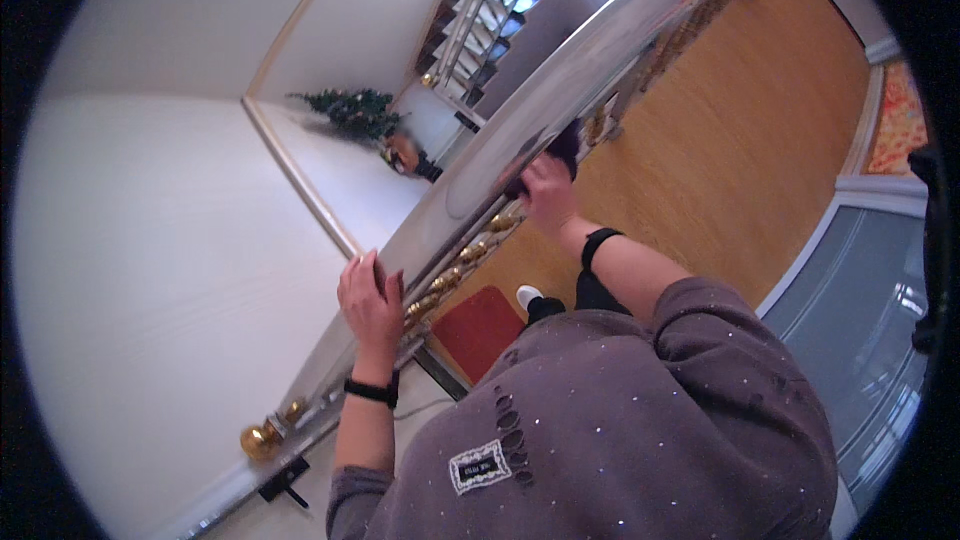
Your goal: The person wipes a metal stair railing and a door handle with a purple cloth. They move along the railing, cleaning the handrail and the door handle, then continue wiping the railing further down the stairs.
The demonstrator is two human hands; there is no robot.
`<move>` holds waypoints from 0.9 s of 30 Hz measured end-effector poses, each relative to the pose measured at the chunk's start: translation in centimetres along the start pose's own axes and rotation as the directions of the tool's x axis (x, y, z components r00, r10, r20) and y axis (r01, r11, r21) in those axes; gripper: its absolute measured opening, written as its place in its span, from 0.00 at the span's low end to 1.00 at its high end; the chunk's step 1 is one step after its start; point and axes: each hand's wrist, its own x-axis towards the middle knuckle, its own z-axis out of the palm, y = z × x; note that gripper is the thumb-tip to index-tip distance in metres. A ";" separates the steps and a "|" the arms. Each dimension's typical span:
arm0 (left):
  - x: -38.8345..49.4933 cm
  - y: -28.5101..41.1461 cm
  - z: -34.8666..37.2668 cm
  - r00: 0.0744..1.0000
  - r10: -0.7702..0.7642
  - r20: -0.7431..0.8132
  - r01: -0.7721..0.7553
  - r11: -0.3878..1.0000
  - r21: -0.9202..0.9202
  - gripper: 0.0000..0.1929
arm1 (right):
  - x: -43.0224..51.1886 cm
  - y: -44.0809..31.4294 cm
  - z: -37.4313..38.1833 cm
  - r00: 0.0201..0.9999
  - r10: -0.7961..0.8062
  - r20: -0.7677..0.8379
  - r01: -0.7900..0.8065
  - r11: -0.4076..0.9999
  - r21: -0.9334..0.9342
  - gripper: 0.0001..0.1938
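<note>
A wide, glossy grey handrail (517, 120) runs diagonally in front of me, with streaks and reflections on its surface. My left hand (373, 307) rests around its lower-left stretch, fingers over the far edge and thumb on the near side. Farther up, my right hand (551, 191) presses a dark cloth (566, 150) against the rail's near edge; part of the cloth is hidden behind the fingers. Gold twisted balusters (446, 281) stand below the rail, between my two hands.
A gold ball finial (260, 442) sits at the lower left. Beyond the railing are a decorated tree (352, 114) and a staircase (480, 22). A red mat (480, 334) lies on the wooden floor (720, 127) by my feet. Grey glossy panels (847, 292) stand at right.
</note>
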 end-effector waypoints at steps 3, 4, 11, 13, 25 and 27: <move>-0.1 -0.3 0.2 1.000 -0.003 -0.029 0.002 0.999 -0.034 0.26 | -3.4 -6.2 2.8 0.938 -0.173 0.301 0.160 0.985 0.070 0.23; 0.0 -0.5 0.1 0.997 0.044 -0.071 -0.050 0.994 -0.093 0.26 | -3.8 -7.3 3.4 0.929 -0.220 0.298 0.198 0.975 0.105 0.19; -5.0 -3.0 -1.7 0.936 0.012 -0.353 -0.154 0.913 -0.378 0.19 | 1.0 -3.6 -0.1 0.881 -0.314 0.353 0.305 0.949 0.081 0.11; -9.6 -4.2 -2.1 0.942 -0.004 -0.336 -0.135 0.911 -0.390 0.17 | 1.5 -2.4 -0.7 0.769 -0.338 0.542 0.485 0.861 -0.151 0.17; -27.9 -7.3 0.6 0.905 -0.394 -0.157 0.288 0.842 -0.456 0.09 | -4.8 -16.6 14.0 0.437 -0.461 0.772 0.561 0.811 0.167 0.19; -29.8 -7.8 1.0 0.876 -0.461 -0.138 0.346 0.804 -0.484 0.08 | -6.4 -21.9 17.4 0.283 -0.382 0.880 0.636 0.761 0.126 0.20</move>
